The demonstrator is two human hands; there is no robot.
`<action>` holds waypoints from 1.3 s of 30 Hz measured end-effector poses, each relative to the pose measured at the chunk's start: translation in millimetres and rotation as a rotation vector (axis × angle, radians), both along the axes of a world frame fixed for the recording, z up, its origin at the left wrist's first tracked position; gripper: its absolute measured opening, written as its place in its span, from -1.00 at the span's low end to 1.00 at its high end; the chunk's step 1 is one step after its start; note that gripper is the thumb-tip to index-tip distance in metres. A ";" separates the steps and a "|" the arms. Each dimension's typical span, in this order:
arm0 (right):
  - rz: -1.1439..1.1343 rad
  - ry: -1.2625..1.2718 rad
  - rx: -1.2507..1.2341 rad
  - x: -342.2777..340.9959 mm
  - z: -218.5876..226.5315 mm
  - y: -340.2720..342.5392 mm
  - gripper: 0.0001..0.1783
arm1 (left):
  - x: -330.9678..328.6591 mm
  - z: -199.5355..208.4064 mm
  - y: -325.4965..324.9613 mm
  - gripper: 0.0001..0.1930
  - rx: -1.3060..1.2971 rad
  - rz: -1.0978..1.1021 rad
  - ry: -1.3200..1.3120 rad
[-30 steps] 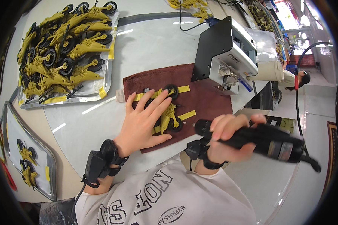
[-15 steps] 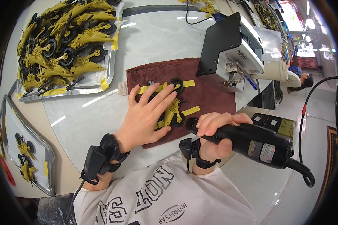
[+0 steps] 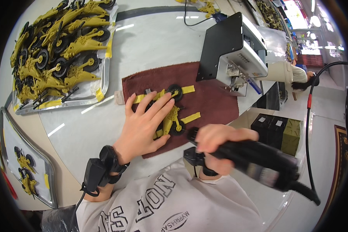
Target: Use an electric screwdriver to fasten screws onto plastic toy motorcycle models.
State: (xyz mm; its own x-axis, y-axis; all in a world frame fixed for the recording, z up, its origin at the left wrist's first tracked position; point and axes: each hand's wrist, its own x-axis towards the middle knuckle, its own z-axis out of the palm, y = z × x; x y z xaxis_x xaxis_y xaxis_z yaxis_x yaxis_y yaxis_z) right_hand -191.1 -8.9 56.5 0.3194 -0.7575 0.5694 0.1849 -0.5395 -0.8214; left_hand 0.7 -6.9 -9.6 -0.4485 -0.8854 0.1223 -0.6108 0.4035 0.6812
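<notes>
Nearest, a black power tool (image 3: 259, 162) is clenched in the right hand (image 3: 216, 149), tip toward ten o'clock. Just beyond, the yellow toy motorcycle (image 3: 170, 116) is pressed flat on the maroon cloth (image 3: 212, 100) by the open left hand (image 3: 143, 125); its long axis apparently runs toward one o'clock.

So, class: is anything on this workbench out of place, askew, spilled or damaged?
Nothing stands out. The left hand presses a yellow toy motorcycle flat on the maroon cloth. The right hand grips a black power tool. More yellow toys are heaped inside the metal tray, none spilled.
</notes>
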 end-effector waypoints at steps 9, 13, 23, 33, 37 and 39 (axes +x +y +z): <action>-0.880 -0.160 -0.111 -41.1 57.2 -92.5 -0.55 | -4.2 5.2 1.7 -0.15 -0.015 -0.021 0.000; -0.843 -0.127 -0.032 -32.3 57.6 -86.4 -0.61 | -2.1 5.4 2.4 -0.14 -0.028 -0.010 0.007; -0.039 -0.204 -0.055 23.4 12.1 13.3 -0.23 | 1.4 2.2 2.2 -0.15 -0.049 -0.005 0.020; -0.098 0.021 0.015 41.5 2.9 17.0 -0.30 | 3.9 0.6 4.8 -0.16 -0.075 0.013 0.077; -0.193 -0.038 0.019 52.7 -6.5 18.7 -0.37 | 2.7 -2.6 6.0 -0.17 -0.061 0.018 0.080; -0.167 -0.012 0.023 54.3 -5.9 17.5 -0.39 | 3.4 -3.3 6.5 -0.17 -0.059 0.016 0.076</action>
